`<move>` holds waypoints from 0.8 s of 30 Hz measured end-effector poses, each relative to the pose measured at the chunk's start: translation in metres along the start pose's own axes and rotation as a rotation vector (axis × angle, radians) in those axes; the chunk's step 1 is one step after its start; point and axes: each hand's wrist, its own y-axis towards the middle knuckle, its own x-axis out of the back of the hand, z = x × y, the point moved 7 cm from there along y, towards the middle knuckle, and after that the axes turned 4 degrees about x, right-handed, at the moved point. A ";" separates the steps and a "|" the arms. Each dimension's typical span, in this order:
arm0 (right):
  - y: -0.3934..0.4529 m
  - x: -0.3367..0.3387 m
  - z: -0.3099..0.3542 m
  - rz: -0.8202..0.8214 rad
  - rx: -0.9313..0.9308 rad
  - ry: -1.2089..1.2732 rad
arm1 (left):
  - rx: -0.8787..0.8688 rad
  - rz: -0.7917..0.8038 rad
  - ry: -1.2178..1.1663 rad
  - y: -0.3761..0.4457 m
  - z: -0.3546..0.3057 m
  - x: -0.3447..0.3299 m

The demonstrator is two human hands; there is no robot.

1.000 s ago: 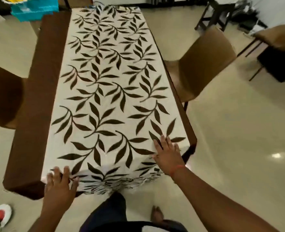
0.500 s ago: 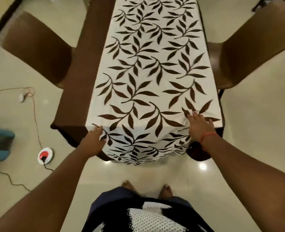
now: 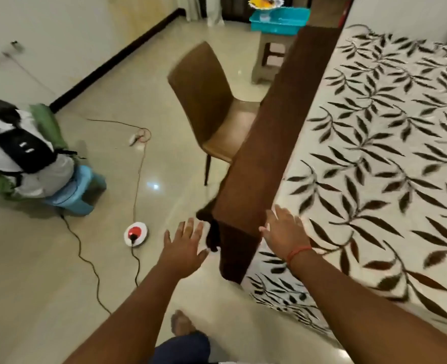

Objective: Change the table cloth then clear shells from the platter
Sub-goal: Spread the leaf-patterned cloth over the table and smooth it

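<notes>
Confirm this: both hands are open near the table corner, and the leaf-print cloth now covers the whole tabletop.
Not quite. In the head view both hands, left and right, are open near the corner, but the leaf-print cloth does not cover the whole tabletop: a brown strip lies bare along the side nearest the chair.

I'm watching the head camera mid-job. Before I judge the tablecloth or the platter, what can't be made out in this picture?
- Leaf-print cloth: its right side is cut off by the frame edge, head view.
- Platter: small, far, cropped by the top edge; no shells can be told.
- Left hand and right hand: motion-blurred; contact with the brown table edge is unclear.
- Table legs: hidden under the top.
</notes>
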 end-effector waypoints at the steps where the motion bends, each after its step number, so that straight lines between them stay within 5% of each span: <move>1: 0.022 0.002 0.036 0.003 0.038 0.006 | -0.008 -0.015 0.009 0.009 0.024 0.008; 9: 0.146 0.012 0.244 0.037 0.168 0.042 | 0.055 -0.061 0.020 0.071 0.202 0.085; 24: 0.448 0.068 0.337 0.126 0.314 0.102 | 0.170 -0.047 -0.013 0.307 0.327 0.225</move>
